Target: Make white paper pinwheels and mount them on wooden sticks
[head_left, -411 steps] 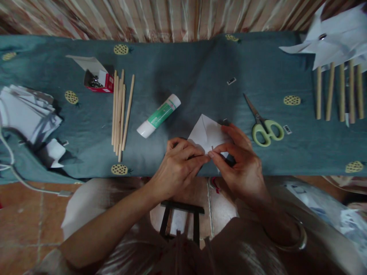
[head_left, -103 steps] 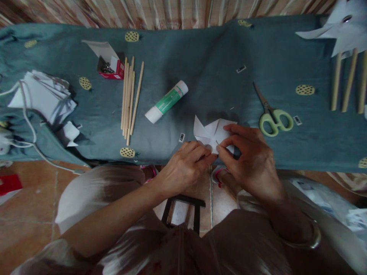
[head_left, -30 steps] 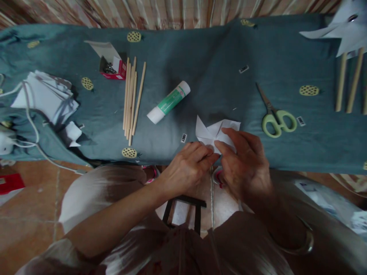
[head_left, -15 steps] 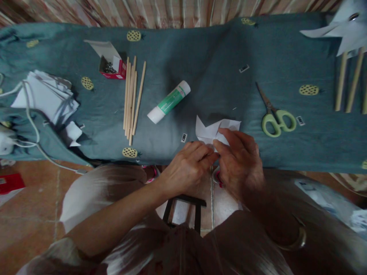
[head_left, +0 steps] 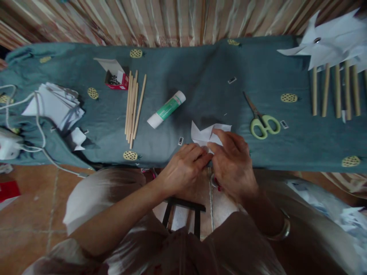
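Observation:
A white paper pinwheel (head_left: 204,134) with folded blades lies at the near edge of the cloth-covered table, between my hands. My left hand (head_left: 183,165) is closed on its near side, the fingertips curled and partly hidden. From the right, my right hand (head_left: 233,162) pinches the paper near its middle with thumb and forefinger. Beyond them lies a glue stick (head_left: 168,109), white with a green label. Green-handled scissors (head_left: 263,121) rest to the right of my right hand, blades pointing away and slightly apart.
Several wooden sticks (head_left: 133,109) lie left of the glue stick, beside a small open red box (head_left: 117,81) of metal pieces. Stacked white paper (head_left: 54,105) and a white cable (head_left: 38,122) are at far left. Finished pinwheels (head_left: 329,40) on sticks lie at far right.
The camera view has tilted up and shifted right, showing more pinwheel sticks. Both hands keep nearly the same hold on the paper pinwheel.

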`<action>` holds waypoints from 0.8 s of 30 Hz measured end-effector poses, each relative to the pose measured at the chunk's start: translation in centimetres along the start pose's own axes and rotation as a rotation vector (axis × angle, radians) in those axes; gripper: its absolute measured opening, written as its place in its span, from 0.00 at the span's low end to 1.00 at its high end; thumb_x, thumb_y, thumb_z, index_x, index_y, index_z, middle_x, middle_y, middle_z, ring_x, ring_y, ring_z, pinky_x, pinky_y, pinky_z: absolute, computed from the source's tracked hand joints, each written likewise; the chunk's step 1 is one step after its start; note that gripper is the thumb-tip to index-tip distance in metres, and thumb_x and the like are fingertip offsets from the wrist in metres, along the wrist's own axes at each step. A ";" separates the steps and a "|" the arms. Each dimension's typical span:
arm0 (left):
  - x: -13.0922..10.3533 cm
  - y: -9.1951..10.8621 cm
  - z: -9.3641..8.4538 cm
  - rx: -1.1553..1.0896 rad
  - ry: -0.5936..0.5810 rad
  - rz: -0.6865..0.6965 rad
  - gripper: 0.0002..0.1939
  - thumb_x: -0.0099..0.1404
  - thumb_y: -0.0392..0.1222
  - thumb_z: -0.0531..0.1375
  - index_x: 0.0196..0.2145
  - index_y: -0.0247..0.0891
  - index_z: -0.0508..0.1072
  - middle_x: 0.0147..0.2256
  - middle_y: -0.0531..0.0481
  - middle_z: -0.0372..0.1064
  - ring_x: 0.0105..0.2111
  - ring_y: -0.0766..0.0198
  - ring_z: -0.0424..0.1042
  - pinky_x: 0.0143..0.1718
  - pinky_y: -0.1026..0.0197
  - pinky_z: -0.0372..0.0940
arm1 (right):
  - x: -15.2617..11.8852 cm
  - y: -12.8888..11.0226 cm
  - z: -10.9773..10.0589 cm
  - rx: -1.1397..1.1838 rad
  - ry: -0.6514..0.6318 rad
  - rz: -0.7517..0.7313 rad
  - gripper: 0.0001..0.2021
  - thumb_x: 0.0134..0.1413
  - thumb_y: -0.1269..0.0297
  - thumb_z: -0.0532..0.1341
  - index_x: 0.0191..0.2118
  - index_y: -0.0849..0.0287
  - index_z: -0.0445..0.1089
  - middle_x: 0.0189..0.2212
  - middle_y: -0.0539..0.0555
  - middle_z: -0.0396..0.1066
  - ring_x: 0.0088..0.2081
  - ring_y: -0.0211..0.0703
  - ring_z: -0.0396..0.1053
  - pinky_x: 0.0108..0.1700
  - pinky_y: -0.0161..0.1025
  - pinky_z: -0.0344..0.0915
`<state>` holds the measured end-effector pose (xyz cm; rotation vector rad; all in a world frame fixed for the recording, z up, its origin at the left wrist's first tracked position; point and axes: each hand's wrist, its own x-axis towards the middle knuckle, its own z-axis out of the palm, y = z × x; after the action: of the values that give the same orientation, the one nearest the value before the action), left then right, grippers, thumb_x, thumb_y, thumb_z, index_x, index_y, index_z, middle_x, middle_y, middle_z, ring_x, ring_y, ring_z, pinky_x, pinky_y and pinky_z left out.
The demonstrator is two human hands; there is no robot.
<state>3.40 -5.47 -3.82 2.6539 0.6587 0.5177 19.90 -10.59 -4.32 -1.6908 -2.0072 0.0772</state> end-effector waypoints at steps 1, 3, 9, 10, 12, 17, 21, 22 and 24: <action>0.0 0.0 0.0 0.004 -0.001 0.003 0.11 0.70 0.35 0.52 0.45 0.30 0.72 0.36 0.44 0.70 0.37 0.59 0.67 0.38 0.57 0.67 | 0.1 0.2 -0.2 0.043 0.009 0.010 0.15 0.59 0.75 0.52 0.45 0.57 0.72 0.53 0.59 0.69 0.53 0.51 0.65 0.53 0.50 0.66; 0.0 0.0 0.0 0.007 0.005 0.014 0.11 0.69 0.34 0.53 0.46 0.30 0.71 0.37 0.44 0.70 0.38 0.60 0.68 0.39 0.57 0.67 | 0.3 0.9 -0.7 0.111 0.033 0.034 0.16 0.58 0.75 0.52 0.47 0.55 0.72 0.50 0.58 0.71 0.51 0.49 0.66 0.52 0.49 0.67; -0.1 -0.5 -0.4 0.018 0.041 0.028 0.11 0.69 0.34 0.55 0.47 0.31 0.72 0.38 0.45 0.72 0.38 0.60 0.69 0.39 0.58 0.66 | 1.5 2.8 -1.7 0.079 0.000 0.182 0.18 0.60 0.69 0.52 0.55 0.58 0.67 0.54 0.61 0.69 0.56 0.55 0.66 0.56 0.57 0.65; -0.1 -0.8 -0.5 0.027 0.042 0.021 0.11 0.69 0.34 0.55 0.47 0.32 0.72 0.39 0.45 0.73 0.39 0.61 0.69 0.39 0.58 0.66 | 1.7 3.0 -1.7 0.084 -0.013 0.183 0.18 0.61 0.68 0.53 0.56 0.58 0.66 0.53 0.62 0.70 0.56 0.56 0.67 0.56 0.58 0.65; -0.1 -1.5 -0.9 0.048 0.046 0.000 0.11 0.70 0.34 0.54 0.47 0.34 0.72 0.42 0.44 0.73 0.40 0.61 0.69 0.40 0.57 0.65 | 1.8 3.1 -1.9 0.085 -0.023 0.197 0.18 0.61 0.65 0.54 0.55 0.58 0.67 0.49 0.62 0.73 0.53 0.56 0.69 0.53 0.57 0.67; 0.1 -3.0 -1.7 0.075 0.075 -0.080 0.10 0.71 0.35 0.53 0.45 0.36 0.73 0.45 0.44 0.73 0.44 0.59 0.68 0.44 0.54 0.64 | 1.7 2.6 -2.2 0.054 -0.008 0.328 0.15 0.59 0.63 0.57 0.50 0.57 0.71 0.37 0.57 0.77 0.39 0.51 0.75 0.44 0.50 0.71; 0.3 -2.6 -1.5 0.065 0.140 -0.054 0.09 0.70 0.36 0.54 0.45 0.35 0.73 0.44 0.44 0.73 0.44 0.59 0.68 0.44 0.54 0.63 | 1.5 2.3 -2.6 0.062 -0.036 0.385 0.13 0.57 0.64 0.59 0.47 0.58 0.73 0.31 0.55 0.78 0.33 0.47 0.76 0.38 0.44 0.71; 0.3 -2.3 -1.3 0.059 0.139 -0.035 0.09 0.70 0.38 0.55 0.45 0.35 0.72 0.44 0.44 0.73 0.44 0.59 0.68 0.43 0.55 0.63 | 1.5 2.2 -2.6 0.062 -0.040 0.389 0.13 0.57 0.63 0.59 0.46 0.58 0.73 0.31 0.54 0.78 0.32 0.47 0.76 0.37 0.44 0.71; 0.3 -1.8 -1.0 0.056 0.107 0.001 0.10 0.69 0.42 0.57 0.44 0.35 0.72 0.42 0.44 0.73 0.44 0.58 0.68 0.42 0.55 0.62 | 1.5 2.1 -2.7 0.063 -0.048 0.385 0.12 0.57 0.63 0.59 0.45 0.57 0.74 0.29 0.54 0.78 0.31 0.47 0.76 0.35 0.43 0.70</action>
<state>2.60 -3.61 -3.61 2.6937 0.7134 0.6539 22.80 -9.47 -2.18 -2.0275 -1.6665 0.3128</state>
